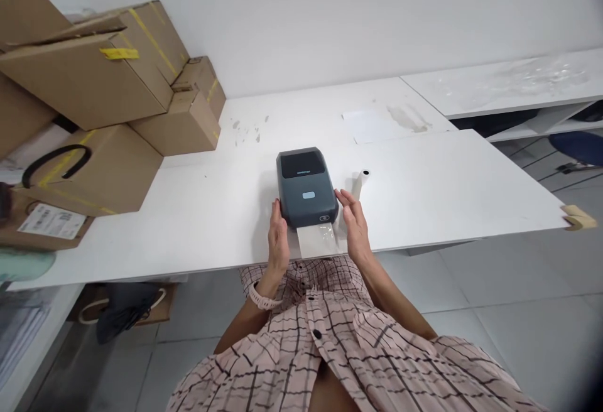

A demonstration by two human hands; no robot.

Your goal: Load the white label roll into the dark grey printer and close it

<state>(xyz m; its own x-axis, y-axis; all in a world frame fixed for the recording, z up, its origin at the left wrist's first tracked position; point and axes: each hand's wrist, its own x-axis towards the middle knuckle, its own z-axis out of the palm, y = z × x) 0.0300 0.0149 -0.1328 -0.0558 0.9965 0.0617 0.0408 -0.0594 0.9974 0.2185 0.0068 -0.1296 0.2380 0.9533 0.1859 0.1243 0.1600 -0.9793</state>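
Observation:
A dark grey-blue label printer (307, 189) sits on the white table, with a dark window on its lid and a light button. From its front edge hangs a pale, glossy label strip (318, 240). My left hand (277, 239) rests upright against the printer's left side, fingers stretched out. Along the right side, my right hand (354, 223) touches the casing with its fingertips, fingers extended and thumb apart. Neither hand is wrapped round the printer. Just beyond my right hand lies a thin white roll (360, 183) with a dark core.
Cardboard boxes (89, 76) with yellow tape are stacked at the left. A white sheet (365, 126) lies toward the back right. The table's front edge (447, 240) runs close to my body. Clear plastic (541, 76) covers part of the far right surface; a dark stool (577, 146) stands below.

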